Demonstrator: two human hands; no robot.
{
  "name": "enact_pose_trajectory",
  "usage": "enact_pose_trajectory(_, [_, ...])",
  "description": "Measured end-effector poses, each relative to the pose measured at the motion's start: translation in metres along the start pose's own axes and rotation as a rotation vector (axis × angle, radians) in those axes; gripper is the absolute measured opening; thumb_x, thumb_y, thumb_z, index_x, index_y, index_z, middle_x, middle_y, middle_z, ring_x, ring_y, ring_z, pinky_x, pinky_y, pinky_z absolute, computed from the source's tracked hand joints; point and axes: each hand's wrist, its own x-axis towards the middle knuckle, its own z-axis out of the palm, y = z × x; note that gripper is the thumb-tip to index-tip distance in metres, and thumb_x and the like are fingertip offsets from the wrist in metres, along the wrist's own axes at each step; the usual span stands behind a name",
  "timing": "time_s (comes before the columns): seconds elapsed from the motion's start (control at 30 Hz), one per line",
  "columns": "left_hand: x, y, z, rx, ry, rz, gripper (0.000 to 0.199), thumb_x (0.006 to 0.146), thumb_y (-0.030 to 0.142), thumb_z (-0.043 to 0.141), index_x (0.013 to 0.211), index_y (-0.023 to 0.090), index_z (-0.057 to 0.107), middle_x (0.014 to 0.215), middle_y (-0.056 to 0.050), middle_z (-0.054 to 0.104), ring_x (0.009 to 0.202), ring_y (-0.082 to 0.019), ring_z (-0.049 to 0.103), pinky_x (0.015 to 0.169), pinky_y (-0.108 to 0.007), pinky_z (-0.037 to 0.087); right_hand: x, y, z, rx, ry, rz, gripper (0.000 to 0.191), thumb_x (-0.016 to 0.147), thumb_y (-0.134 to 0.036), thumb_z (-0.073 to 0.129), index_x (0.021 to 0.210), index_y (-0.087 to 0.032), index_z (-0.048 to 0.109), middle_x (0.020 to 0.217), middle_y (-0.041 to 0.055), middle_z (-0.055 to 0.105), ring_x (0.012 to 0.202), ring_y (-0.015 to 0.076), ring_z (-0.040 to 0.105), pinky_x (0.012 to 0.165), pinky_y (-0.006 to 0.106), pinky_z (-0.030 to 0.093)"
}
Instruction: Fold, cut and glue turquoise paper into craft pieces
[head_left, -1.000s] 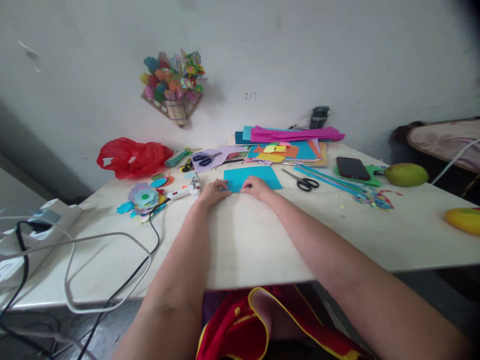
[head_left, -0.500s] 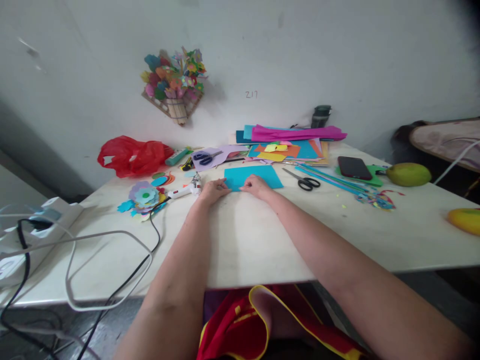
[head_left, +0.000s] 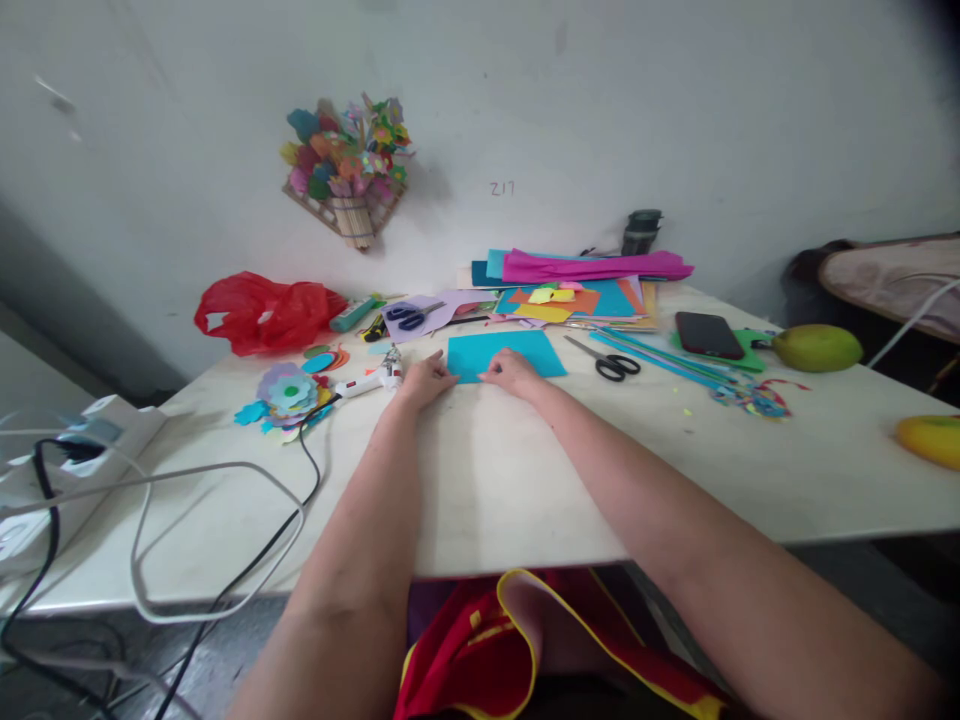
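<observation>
both bare hands are down at the near edge of a bright blue sheet of paper, which lies flat on the pale table right in front of the person. the left hand sits at the sheet's near left corner, its fingers bent and touching it; i can't tell from here whether they grip it or only press. the right hand rests over the middle of the near edge, fingers curled and drawn together, though whether they pinch the paper is hidden from me. just beside the left hand lies a white glue gun, and past it a heap of paper flower cut-outs. to the right of the sheet, near its edge, is a pair of black-handled scissors, slightly apart from some blue strips. a dark phone lies farther right, next to a green fruit. behind the sheet are stacked coloured papers under a magenta roll, and a red plastic bag slumps at the back left.
</observation>
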Motion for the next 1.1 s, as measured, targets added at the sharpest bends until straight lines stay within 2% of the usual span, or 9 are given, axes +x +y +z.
enact_pose_trajectory(0.07, [-0.001, 0.005, -0.002, 0.066, -0.013, -0.008, 0.014, 0.068, 0.029, 0.063, 0.063, 0.016, 0.061, 0.139, -0.009, 0.041, 0.103, -0.022, 0.058, 0.083, -0.027, 0.044, 0.0, 0.0, 0.0, -0.001, -0.005, 0.001, 0.024, 0.079, -0.04, 0.06, 0.077, -0.018, 0.067, 0.098, 0.0071, 0.061, 0.091, 0.0162, 0.056, 0.079, 0.023, 0.041])
enact_pose_trajectory(0.23, [-0.005, 0.015, -0.005, 0.173, -0.041, -0.028, 0.011, 0.071, 0.026, 0.061, 0.065, 0.016, 0.062, 0.121, -0.009, 0.059, 0.103, -0.022, 0.058, 0.085, -0.026, 0.043, 0.0, 0.0, 0.001, -0.015, 0.009, 0.02, 0.025, 0.078, -0.042, 0.06, 0.08, -0.018, 0.068, 0.102, 0.0083, 0.059, 0.094, 0.0172, 0.055, 0.082, 0.024, 0.04])
enact_pose_trajectory(0.43, [-0.006, 0.023, -0.005, 0.285, -0.06, -0.094, 0.014, 0.075, 0.028, 0.059, 0.069, 0.016, 0.062, 0.127, -0.011, 0.054, 0.111, -0.023, 0.053, 0.087, -0.028, 0.042, -0.001, 0.001, 0.005, -0.048, 0.057, 0.033, 0.03, 0.076, -0.044, 0.061, 0.093, -0.02, 0.067, 0.109, 0.009, 0.056, 0.104, 0.0212, 0.05, 0.089, 0.029, 0.036])
enact_pose_trajectory(0.57, [-0.007, 0.028, -0.006, 0.361, -0.073, -0.129, 0.015, 0.075, 0.03, 0.059, 0.068, 0.016, 0.062, 0.12, -0.012, 0.059, 0.117, -0.024, 0.047, 0.088, -0.027, 0.041, 0.001, 0.003, 0.008, -0.078, 0.058, -0.018, 0.035, 0.078, -0.043, 0.058, 0.105, -0.022, 0.063, 0.114, 0.0084, 0.054, 0.111, 0.0224, 0.044, 0.093, 0.032, 0.032])
enact_pose_trajectory(0.83, [-0.004, 0.025, -0.01, 0.481, -0.09, -0.238, 0.02, 0.073, 0.034, 0.06, 0.076, 0.016, 0.064, 0.09, -0.011, 0.067, 0.094, -0.024, 0.06, 0.076, -0.027, 0.046, 0.0, 0.0, 0.003, -0.099, -0.001, 0.005, 0.043, 0.078, -0.045, 0.057, 0.117, -0.027, 0.058, 0.129, 0.0053, 0.047, 0.117, 0.0244, 0.038, 0.096, 0.034, 0.029])
enact_pose_trajectory(0.9, [-0.003, 0.024, -0.011, 0.512, -0.053, -0.217, 0.015, 0.072, 0.03, 0.06, 0.075, 0.016, 0.063, 0.094, -0.011, 0.067, 0.095, -0.024, 0.06, 0.077, -0.027, 0.046, -0.001, -0.001, 0.001, -0.095, -0.023, 0.029, 0.044, 0.078, -0.047, 0.056, 0.119, -0.028, 0.057, 0.132, 0.0046, 0.045, 0.119, 0.0243, 0.037, 0.096, 0.033, 0.029])
enact_pose_trajectory(1.0, [-0.004, 0.027, -0.009, 0.492, 0.101, -0.153, 0.019, 0.075, 0.033, 0.055, 0.084, 0.017, 0.062, 0.101, -0.011, 0.065, 0.102, -0.024, 0.058, 0.083, -0.029, 0.045, -0.001, -0.003, 0.0, -0.09, -0.045, 0.052, 0.047, 0.078, -0.048, 0.056, 0.121, -0.029, 0.055, 0.135, 0.0042, 0.043, 0.121, 0.0243, 0.035, 0.097, 0.032, 0.029])
enact_pose_trajectory(1.07, [-0.005, 0.032, -0.003, 0.479, 0.201, -0.102, 0.03, 0.078, 0.041, 0.051, 0.094, 0.018, 0.06, 0.111, -0.011, 0.062, 0.117, -0.026, 0.047, 0.093, -0.034, 0.041, 0.0, -0.003, 0.0, -0.084, -0.055, 0.067, 0.049, 0.078, -0.048, 0.057, 0.123, -0.028, 0.053, 0.137, 0.0038, 0.041, 0.123, 0.0245, 0.034, 0.097, 0.031, 0.028])
enact_pose_trajectory(1.1, [-0.006, 0.034, 0.001, 0.495, 0.233, -0.062, 0.036, 0.077, 0.045, 0.05, 0.099, 0.018, 0.059, 0.121, -0.011, 0.057, 0.128, -0.027, 0.035, 0.1, -0.037, 0.034, 0.0, -0.003, 0.001, -0.082, -0.057, 0.075, 0.05, 0.078, -0.048, 0.057, 0.124, -0.028, 0.053, 0.137, 0.0036, 0.041, 0.123, 0.0245, 0.034, 0.097, 0.031, 0.028])
